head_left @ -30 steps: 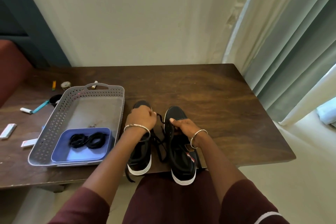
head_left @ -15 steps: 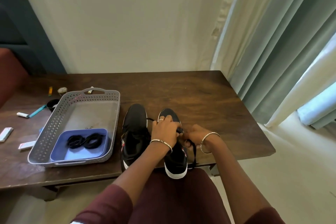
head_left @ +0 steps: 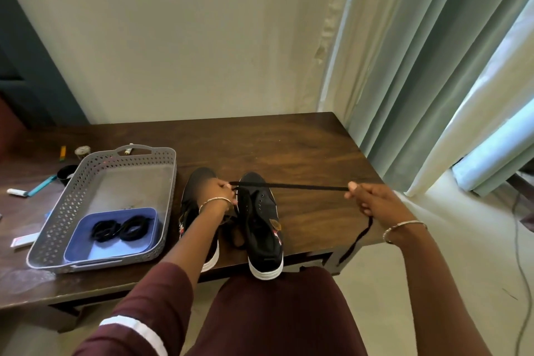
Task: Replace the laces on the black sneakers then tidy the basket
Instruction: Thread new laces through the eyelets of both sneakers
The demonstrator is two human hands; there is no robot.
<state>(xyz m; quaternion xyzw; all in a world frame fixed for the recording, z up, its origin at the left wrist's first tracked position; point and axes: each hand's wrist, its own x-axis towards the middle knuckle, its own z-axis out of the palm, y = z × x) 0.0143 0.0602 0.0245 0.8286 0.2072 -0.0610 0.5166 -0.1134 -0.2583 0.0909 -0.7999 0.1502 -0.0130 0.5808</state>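
Two black sneakers with white soles stand side by side at the table's front edge, the left sneaker [head_left: 197, 182] partly hidden by my arm, the right sneaker [head_left: 261, 225] in full view. A black lace [head_left: 297, 186] runs taut from the right sneaker's toe eyelets out to the right. My right hand [head_left: 372, 201] grips that lace, whose loose end hangs below the fist over the table edge. My left hand [head_left: 216, 192] pinches the lace's other end beside the eyelets. The grey perforated basket [head_left: 95, 170] sits to the left.
Inside the basket a blue tray [head_left: 86, 228] holds two coiled black laces [head_left: 121, 228]. Small items lie on the dark wooden table [head_left: 303, 153] left of the basket, among them a white tube with teal handle [head_left: 27, 189]. Curtains [head_left: 419, 81] hang at the right.
My right hand has pulled the lace out far to the right, drawing it taut through the right sneaker's eyelets. My left hand moved slightly left, staying at the toe end.
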